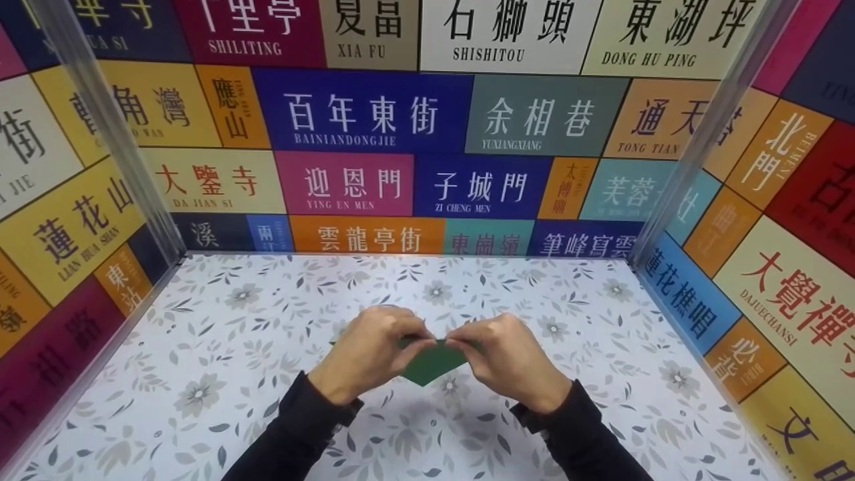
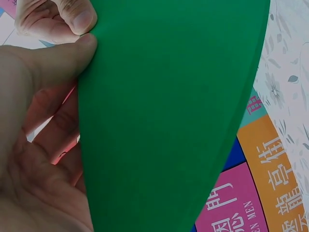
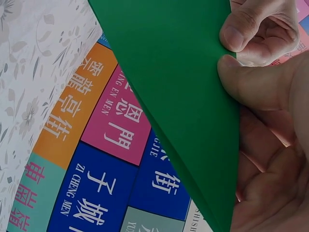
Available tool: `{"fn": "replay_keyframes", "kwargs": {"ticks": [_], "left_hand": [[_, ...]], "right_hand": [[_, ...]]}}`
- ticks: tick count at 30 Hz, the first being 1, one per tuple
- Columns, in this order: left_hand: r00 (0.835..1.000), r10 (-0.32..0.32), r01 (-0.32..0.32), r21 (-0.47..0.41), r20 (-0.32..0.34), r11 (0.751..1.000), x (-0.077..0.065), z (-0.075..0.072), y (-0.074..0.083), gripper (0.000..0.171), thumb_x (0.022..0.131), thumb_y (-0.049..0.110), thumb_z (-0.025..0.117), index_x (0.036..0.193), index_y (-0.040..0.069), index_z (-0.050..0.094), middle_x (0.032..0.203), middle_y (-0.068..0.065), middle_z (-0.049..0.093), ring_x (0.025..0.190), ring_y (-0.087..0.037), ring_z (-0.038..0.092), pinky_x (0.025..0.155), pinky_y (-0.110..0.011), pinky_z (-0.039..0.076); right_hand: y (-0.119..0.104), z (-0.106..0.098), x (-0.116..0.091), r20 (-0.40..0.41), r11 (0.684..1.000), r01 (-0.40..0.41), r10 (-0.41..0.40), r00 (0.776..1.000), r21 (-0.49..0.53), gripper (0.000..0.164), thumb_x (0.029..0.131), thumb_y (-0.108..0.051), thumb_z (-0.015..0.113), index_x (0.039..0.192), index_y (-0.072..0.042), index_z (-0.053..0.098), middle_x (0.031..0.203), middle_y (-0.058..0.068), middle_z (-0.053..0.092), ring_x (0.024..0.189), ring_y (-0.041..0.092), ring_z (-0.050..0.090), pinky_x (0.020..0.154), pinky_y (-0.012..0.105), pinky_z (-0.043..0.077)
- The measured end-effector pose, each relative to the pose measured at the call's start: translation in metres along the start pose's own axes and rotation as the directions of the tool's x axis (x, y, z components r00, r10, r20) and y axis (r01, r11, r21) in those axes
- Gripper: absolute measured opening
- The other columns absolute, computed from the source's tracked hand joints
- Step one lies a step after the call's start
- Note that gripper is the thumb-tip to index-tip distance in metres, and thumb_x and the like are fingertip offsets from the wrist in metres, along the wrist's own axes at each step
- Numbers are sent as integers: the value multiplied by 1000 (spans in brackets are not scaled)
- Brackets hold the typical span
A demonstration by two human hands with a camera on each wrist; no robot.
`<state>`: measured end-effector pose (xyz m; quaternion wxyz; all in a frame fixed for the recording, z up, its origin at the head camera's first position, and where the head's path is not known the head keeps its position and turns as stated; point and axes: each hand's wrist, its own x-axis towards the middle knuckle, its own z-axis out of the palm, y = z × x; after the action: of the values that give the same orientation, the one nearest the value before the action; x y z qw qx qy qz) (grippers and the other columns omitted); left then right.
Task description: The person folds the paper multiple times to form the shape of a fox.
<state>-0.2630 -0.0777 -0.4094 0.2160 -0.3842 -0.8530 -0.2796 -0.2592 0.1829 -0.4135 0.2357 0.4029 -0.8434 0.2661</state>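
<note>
A sheet of green paper [image 1: 427,366], folded into a triangle, is held up between both hands over the table, its point hanging down. My left hand [image 1: 374,347] pinches the upper folded edge between thumb and fingers. Close beside it, my right hand [image 1: 511,357] pinches the same edge, the two thumbs nearly meeting at the middle. In the left wrist view the green paper [image 2: 164,116] spreads broad and smooth, with the left thumb flat on its face. Two layers show along the slanting side of the paper [image 3: 169,96] in the right wrist view.
A white tabletop [image 1: 200,394] with grey flowers and leaves lies under the hands. Upright panels printed with colourful place-name blocks [image 1: 361,110] stand at the back and on both sides. Clear strips [image 1: 715,133] run along the corners.
</note>
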Motion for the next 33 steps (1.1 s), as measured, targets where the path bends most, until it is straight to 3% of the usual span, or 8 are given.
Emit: {"fn": "replay_keyframes", "kwargs": {"ticks": [14, 33], "left_hand": [[999, -22, 24, -68, 36, 997, -2, -10, -3, 5, 104, 17, 89, 104, 13, 92, 96, -1, 89, 84, -14, 83, 78, -28, 71], [996, -82, 81, -45, -33, 996, -4, -38, -25, 3, 101, 14, 92, 105, 14, 92, 95, -2, 89, 84, -13, 82, 81, -33, 72]], "right_hand": [[3, -8, -4, 10, 998, -58, 58, 998, 18, 9, 103, -6, 87, 109, -8, 92, 98, 3, 91, 84, 14, 88, 75, 31, 72], [18, -25, -2, -73, 999, -40, 39, 997, -16, 10, 98, -1, 90, 105, -7, 93, 99, 5, 92, 85, 17, 89, 78, 32, 73]]}}
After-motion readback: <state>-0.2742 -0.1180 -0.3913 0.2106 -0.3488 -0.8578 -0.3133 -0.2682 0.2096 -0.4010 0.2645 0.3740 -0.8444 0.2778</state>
